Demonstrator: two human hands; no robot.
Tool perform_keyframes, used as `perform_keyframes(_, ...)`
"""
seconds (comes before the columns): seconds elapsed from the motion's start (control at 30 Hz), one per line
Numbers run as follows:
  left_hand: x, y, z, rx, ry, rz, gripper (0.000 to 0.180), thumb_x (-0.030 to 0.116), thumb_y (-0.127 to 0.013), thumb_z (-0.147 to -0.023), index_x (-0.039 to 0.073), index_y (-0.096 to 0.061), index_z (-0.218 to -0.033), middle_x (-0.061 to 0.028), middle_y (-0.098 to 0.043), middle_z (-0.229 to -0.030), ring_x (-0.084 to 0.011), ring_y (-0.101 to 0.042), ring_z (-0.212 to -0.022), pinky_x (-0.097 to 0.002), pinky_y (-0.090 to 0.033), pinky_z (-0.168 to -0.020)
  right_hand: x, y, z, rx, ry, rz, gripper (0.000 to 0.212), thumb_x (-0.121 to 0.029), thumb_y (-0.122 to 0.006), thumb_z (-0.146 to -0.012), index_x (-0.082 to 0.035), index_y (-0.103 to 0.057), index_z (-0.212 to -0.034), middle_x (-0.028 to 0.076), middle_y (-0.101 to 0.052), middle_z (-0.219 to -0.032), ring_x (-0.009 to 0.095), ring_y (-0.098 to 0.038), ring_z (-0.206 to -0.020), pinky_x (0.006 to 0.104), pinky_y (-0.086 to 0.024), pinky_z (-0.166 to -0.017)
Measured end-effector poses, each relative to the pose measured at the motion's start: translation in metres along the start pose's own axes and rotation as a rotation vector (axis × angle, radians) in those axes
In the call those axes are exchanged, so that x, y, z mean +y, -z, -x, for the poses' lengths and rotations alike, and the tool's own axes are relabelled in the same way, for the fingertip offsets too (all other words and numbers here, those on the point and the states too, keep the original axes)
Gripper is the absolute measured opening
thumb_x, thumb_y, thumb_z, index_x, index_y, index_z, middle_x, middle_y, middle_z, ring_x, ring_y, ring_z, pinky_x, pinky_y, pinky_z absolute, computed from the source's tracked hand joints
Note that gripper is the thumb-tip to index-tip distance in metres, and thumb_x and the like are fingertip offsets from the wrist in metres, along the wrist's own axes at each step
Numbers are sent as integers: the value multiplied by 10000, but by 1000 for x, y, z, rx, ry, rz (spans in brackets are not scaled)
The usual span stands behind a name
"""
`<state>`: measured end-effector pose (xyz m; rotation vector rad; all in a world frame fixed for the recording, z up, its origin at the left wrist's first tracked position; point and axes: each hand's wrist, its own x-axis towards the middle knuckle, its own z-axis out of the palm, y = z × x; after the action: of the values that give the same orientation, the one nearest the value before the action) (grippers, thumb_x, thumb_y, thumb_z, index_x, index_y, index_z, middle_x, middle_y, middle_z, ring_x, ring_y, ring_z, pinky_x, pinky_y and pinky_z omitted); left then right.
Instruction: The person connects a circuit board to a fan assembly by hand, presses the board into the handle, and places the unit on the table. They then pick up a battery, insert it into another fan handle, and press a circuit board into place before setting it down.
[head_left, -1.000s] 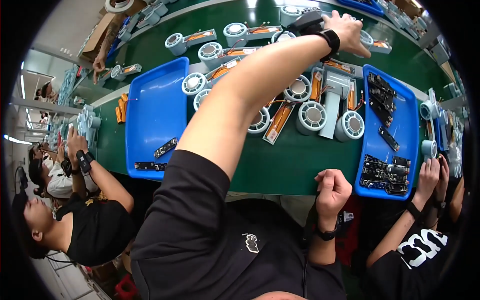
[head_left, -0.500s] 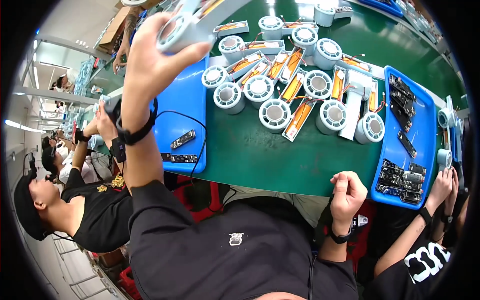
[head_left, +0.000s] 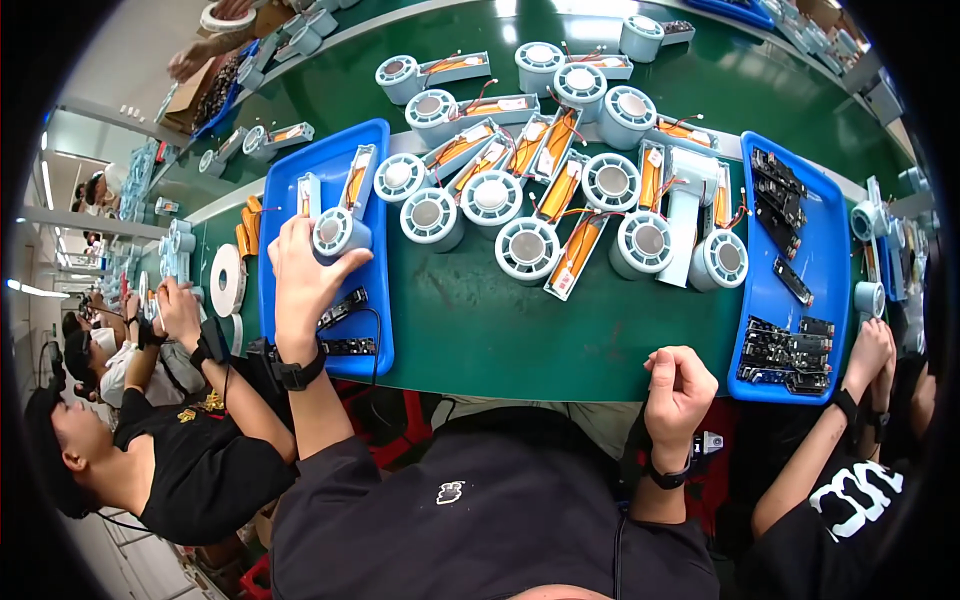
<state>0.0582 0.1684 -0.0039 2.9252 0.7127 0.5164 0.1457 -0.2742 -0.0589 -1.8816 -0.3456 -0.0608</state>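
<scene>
My left hand (head_left: 305,280) is over the left blue tray (head_left: 372,285), thumb and fingers closed round the round head of a light-blue handheld fan (head_left: 338,233). That fan's open handle, with an orange battery in it, points away from me. Another light-blue handle part (head_left: 309,192) shows just beyond my fingertips; whether it belongs to a separate fan is hidden. Below the hand, black circuit boards (head_left: 348,347) lie in the tray. My right hand (head_left: 677,398) is a loose fist at the table's near edge, with nothing visible in it.
Several light-blue fans (head_left: 527,250) with orange batteries and loose wires cover the middle of the green table (head_left: 500,340). A right blue tray (head_left: 742,345) holds black circuit boards (head_left: 785,350). White tape rolls (head_left: 228,280) lie at left. Co-workers sit on both sides.
My left hand has come down from high at the far left, bringing the fan into the left tray. My right hand stays a fist. The whole view has shifted slightly.
</scene>
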Motion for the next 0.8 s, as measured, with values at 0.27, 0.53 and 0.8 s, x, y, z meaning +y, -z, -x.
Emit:
perform_keyframes(0.27,-39,30,-16,-232,156,384,726,72,-808,-783,14,-493,-1435,-160,-591,-1312,-299,-609,-1145,-381,-503,-984,0,-1,-1,33,62,30,207,-86,-626,-1009,30,-653,-840,37,-647,-708,70,-539,-581,224,-401,-530)
perform_keyframes(0.53,19,90,2,-189,-96,741,752,-83,-700,-749,54,-500,-1461,-135,-595,-1304,-261,-592,-1200,-389,-496,-1004,0,8,-4,-34,-5,-80,194,-122,-640,-1009,21,-669,-881,66,-664,-753,91,-559,-607,239,-406,-528)
perform_keyframes(0.8,206,25,13,-818,-1067,716,652,-159,-645,-675,80,-642,-1282,-113,-591,-1255,-367,-504,-1299,-452,-444,-1087,-24,27,-13,-275,348,-41,207,-118,-744,-904,-6,-680,-1067,131,-705,-1003,215,-638,-834,329,-512,-677)
